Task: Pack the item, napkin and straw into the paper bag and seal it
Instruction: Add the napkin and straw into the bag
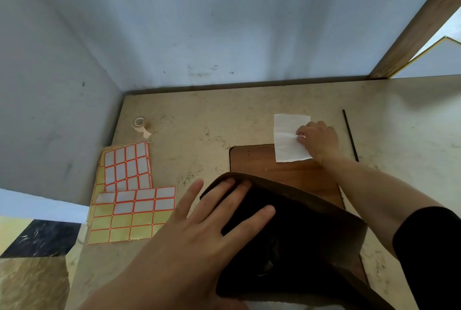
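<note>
A brown paper bag (336, 212) stands open on a wooden board (252, 160), its dark inside facing up. My left hand (199, 224) holds the bag's near-left rim, with fingers hooked over the edge into the mouth. A dim shape lies deep in the bag; I cannot tell what it is. A white napkin (287, 140) lies flat behind the bag, half on the board. My right hand (318, 140) pinches the napkin's right edge. A thin black straw (350, 135) lies on the table to the right of that hand, apart from it.
A roll of beige tape (140, 125) stands at the far left of the marble table (199, 120). Sheets of orange-bordered white labels (129, 167) and yellow backing sheets (119, 227) lie at the left. Grey walls close the back and left.
</note>
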Available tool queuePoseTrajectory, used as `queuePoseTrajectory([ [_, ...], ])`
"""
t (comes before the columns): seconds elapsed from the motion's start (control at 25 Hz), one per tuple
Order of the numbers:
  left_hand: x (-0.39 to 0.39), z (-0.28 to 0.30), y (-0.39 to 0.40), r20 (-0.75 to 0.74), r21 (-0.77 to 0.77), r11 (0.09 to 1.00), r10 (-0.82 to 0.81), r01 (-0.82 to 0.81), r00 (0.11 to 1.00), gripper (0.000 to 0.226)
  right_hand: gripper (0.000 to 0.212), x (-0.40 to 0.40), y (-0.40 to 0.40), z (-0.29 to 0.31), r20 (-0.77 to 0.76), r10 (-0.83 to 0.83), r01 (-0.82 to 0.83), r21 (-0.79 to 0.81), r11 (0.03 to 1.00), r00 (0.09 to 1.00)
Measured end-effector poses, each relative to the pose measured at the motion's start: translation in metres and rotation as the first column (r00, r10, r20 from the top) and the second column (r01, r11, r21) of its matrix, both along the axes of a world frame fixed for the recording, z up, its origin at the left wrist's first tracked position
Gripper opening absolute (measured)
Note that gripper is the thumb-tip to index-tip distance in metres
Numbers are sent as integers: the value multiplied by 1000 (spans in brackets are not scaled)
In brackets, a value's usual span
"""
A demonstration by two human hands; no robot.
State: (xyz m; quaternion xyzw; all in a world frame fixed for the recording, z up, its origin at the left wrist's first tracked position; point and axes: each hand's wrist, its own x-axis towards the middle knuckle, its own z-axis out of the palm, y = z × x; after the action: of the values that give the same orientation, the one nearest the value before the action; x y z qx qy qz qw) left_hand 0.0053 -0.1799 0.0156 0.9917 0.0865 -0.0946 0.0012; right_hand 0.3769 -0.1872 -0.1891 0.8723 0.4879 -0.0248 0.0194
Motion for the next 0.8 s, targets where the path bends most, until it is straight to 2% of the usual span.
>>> queuePoseTrajectory([
  [0.16,0,-3,-1,0,23,1000,-1,1,1000,104,25,-3,-2,-2,89,52,-51,-7,999,995],
  [0.24,-2,-3,-1,2,37,999,-2,2,1000,105,23,-4,-4,1,80,39,-41,22,999,996],
  [0.4,-2,0,-1,-17,27,1000,-12,12,1000,111,21,-5,-5,16,-73,21,-9,153,988,997],
  [0.52,-2,1,-4,-24,-71,997,11,-13,1000,110,21,-8,-11,37,-214,27,26,241,970,976],
  [0.64,-7,0,-6,10,-239,969,74,-69,997,109,19,-12,-18,66,-333,14,50,182,982,943],
  [0.8,-9,0,-6,30,-198,978,70,-63,997,111,9,-24,-33,121,-511,10,99,184,978,860],
])
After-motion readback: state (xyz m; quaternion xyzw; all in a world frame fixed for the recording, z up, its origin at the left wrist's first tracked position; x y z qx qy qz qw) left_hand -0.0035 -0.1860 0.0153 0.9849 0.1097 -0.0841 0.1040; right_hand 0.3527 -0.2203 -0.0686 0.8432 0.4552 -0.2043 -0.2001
